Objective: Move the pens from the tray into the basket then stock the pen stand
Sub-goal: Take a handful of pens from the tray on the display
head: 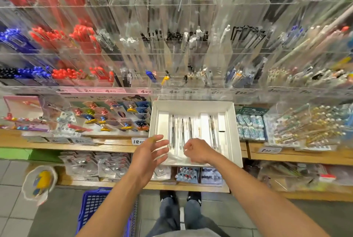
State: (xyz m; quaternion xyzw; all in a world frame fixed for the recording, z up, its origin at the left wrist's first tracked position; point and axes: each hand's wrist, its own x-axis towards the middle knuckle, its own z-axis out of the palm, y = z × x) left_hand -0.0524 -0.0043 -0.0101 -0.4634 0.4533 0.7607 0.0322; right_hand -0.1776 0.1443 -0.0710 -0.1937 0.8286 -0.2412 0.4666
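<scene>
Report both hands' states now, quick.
Left hand: open, fingers spread, holding nothing, at the white tray's near left corner.
Right hand: fingers curled over the pens in the tray; whether it grips any cannot be told.

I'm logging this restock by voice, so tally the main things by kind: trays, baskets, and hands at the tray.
White tray with pens on the shelf: 1
Blue basket on the floor: 1
Hands at the tray: 2, left hand open, right hand curled over the pens
Total: 4
</scene>
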